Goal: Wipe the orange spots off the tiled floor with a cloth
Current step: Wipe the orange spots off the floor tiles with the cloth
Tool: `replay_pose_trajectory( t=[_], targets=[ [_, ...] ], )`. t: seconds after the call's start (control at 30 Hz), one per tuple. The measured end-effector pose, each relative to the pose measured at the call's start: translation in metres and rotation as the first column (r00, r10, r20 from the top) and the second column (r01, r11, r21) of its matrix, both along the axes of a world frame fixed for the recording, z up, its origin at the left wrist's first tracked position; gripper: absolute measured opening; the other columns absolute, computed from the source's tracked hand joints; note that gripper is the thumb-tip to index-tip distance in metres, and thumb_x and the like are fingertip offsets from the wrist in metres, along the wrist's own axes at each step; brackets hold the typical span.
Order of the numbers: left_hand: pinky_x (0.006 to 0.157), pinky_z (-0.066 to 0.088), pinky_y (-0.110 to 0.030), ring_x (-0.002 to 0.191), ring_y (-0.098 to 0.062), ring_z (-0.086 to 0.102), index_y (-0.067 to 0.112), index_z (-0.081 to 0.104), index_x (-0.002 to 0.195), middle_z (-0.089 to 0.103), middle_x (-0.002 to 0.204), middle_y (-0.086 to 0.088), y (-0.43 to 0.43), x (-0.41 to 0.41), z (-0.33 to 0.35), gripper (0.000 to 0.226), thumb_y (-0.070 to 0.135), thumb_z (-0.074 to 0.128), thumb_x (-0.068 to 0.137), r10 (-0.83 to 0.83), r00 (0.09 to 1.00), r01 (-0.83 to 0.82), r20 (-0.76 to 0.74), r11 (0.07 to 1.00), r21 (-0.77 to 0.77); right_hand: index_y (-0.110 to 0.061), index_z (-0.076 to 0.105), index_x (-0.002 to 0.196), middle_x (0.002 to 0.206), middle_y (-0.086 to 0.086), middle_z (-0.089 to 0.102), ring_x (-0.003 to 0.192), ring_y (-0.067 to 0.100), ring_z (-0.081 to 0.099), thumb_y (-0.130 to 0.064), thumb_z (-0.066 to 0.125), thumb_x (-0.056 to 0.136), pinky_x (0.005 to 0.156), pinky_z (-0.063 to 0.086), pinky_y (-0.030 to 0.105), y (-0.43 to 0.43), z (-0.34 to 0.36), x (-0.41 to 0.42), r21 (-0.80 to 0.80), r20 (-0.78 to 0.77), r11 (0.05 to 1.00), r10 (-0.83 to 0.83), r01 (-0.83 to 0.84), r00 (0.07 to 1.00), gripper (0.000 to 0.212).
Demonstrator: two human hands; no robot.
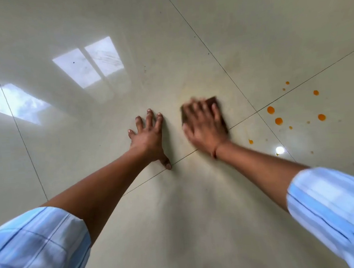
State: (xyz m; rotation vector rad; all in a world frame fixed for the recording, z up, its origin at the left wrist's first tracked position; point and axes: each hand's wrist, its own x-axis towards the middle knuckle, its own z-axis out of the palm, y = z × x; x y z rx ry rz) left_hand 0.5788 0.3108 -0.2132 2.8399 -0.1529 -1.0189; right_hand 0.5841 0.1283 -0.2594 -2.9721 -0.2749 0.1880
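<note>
My right hand [205, 125] presses flat on a dark brown cloth [212, 100] on the glossy cream tiled floor [166, 51]; hand and cloth are motion-blurred. Most of the cloth is hidden under the palm. My left hand [149, 135] rests flat on the floor just left of it, fingers spread, holding nothing. Several orange spots [270, 110] lie to the right of the cloth, around a crossing of grout lines, with smaller drops [250, 141] nearer my right forearm. A faint yellowish smear [190, 93] shows on the tile above the cloth.
Thin dark grout lines [226, 71] cross the floor. Bright window reflections [87, 64] sit at the upper left, and a small round light glare [280, 150] lies among the spots. Light blue checked sleeves [39, 248] fill the lower corners.
</note>
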Motion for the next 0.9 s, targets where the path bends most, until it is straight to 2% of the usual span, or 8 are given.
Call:
replay_pose_trajectory(
  t=[0.13,0.23,0.3,0.4,0.5,0.63,0.8,0.9],
  targets=[
    [0.112,0.013,-0.065,0.144,-0.039,-0.014,0.022,-0.012,0.151,-0.024,0.158,-0.004,0.0,-0.001,0.004,0.159,0.049,0.094,0.036,0.007,1.0,-0.007,-0.003,1.0,-0.008,-0.022,0.04,0.148,0.155,0.009,0.037,0.142,0.029,0.033,-0.048,0.034,0.091,0.114,0.023,0.051,-0.038,-0.001,-0.058,-0.055,-0.039,0.807,0.586,-0.588,0.809,0.063],
    [0.112,0.014,-0.065,0.144,-0.038,-0.014,0.021,-0.013,0.151,-0.025,0.157,-0.003,0.001,-0.001,0.001,0.16,0.05,0.094,0.035,0.005,1.0,-0.005,-0.004,1.0,0.0,-0.02,0.036,0.149,0.156,0.011,0.034,0.145,0.029,0.027,-0.047,0.023,0.093,0.117,0.015,0.054,-0.066,0.002,0.024,-0.065,-0.004,0.996,0.063,-0.063,0.998,0.064],
    [0.112,0.014,-0.065,0.144,-0.038,-0.014,0.021,-0.013,0.151,-0.024,0.157,-0.003,0.0,0.0,0.0,0.16,0.05,0.094,0.035,0.002,1.0,-0.002,-0.002,1.0,0.007,-0.021,0.034,0.15,0.159,0.009,0.028,0.147,0.028,0.021,-0.046,0.024,0.093,0.117,0.009,0.052,-0.055,0.005,0.036,-0.024,-0.005,0.948,-0.317,0.317,0.948,0.063],
    [0.112,0.014,-0.064,0.144,-0.038,-0.013,0.022,-0.012,0.152,-0.023,0.157,-0.003,0.0,-0.001,0.001,0.16,0.05,0.094,0.035,0.007,1.0,-0.007,0.009,1.0,0.001,-0.019,0.039,0.147,0.156,0.01,0.035,0.143,0.032,0.031,-0.049,0.028,0.09,0.114,0.02,0.053,-0.017,0.0,-0.018,-0.011,-0.002,0.994,0.111,-0.111,0.994,0.065],
    [0.112,0.014,-0.064,0.144,-0.038,-0.012,0.022,-0.011,0.151,-0.022,0.158,-0.003,0.001,-0.001,0.0,0.16,0.051,0.093,0.033,0.006,1.0,-0.006,0.014,1.0,-0.004,-0.02,0.04,0.145,0.151,0.014,0.042,0.138,0.032,0.037,-0.047,0.033,0.09,0.111,0.026,0.05,-0.037,0.0,0.014,-0.149,-0.003,0.804,0.582,-0.575,0.813,0.061],
    [0.113,0.014,-0.062,0.144,-0.037,-0.013,0.023,-0.01,0.151,-0.023,0.157,-0.001,0.003,0.0,-0.005,0.16,0.052,0.093,0.032,0.016,0.999,-0.016,0.029,1.0,-0.011,-0.02,0.027,0.15,0.159,0.012,0.025,0.146,0.033,0.02,-0.044,0.029,0.097,0.116,0.009,0.054,-0.042,0.012,0.104,-0.077,-0.004,0.964,-0.254,0.253,0.967,0.059],
    [0.112,0.015,-0.062,0.144,-0.037,-0.012,0.025,-0.01,0.152,-0.021,0.158,-0.001,0.003,-0.001,-0.001,0.16,0.051,0.094,0.032,0.015,1.0,-0.015,0.02,1.0,-0.009,-0.02,0.038,0.149,0.156,0.01,0.034,0.143,0.031,0.032,-0.051,0.024,0.09,0.114,0.019,0.05,0.006,-0.001,0.045,-0.098,-0.064,0.838,0.534,-0.538,0.843,0.068],
    [0.113,0.014,-0.062,0.144,-0.036,-0.013,0.024,-0.012,0.151,-0.023,0.157,0.0,0.003,-0.001,-0.001,0.16,0.051,0.093,0.034,0.019,1.0,-0.019,0.009,1.0,-0.006,-0.018,0.032,0.151,0.158,0.011,0.03,0.145,0.03,0.026,-0.048,0.019,0.091,0.116,0.012,0.05,-0.025,0.003,0.103,-0.087,0.043,0.985,0.155,-0.151,0.987,0.068]
  ],
)
